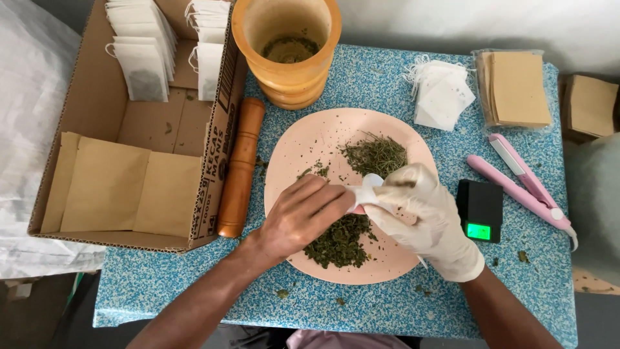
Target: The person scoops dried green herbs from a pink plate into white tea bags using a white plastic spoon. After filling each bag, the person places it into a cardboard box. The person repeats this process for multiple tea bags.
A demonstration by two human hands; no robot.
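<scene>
At the centre of the frame, the bare left hand [303, 216] and the gloved right hand [423, 216] pinch a small white tea bag [369, 191] between them over the pink plate [303, 139] of dried herbs [374, 155]. The filling step seems in hand; the next move calls for keeping the bag mouth open. A small scale [480, 210] sits to the right.

A blue speckled table [387, 84] carries a cardboard box [97, 123] at left, wooden mortar [287, 48] and pestle [240, 167], pink plate [310, 139] centre, black scale [480, 210], pink sealer [522, 181] right.
</scene>
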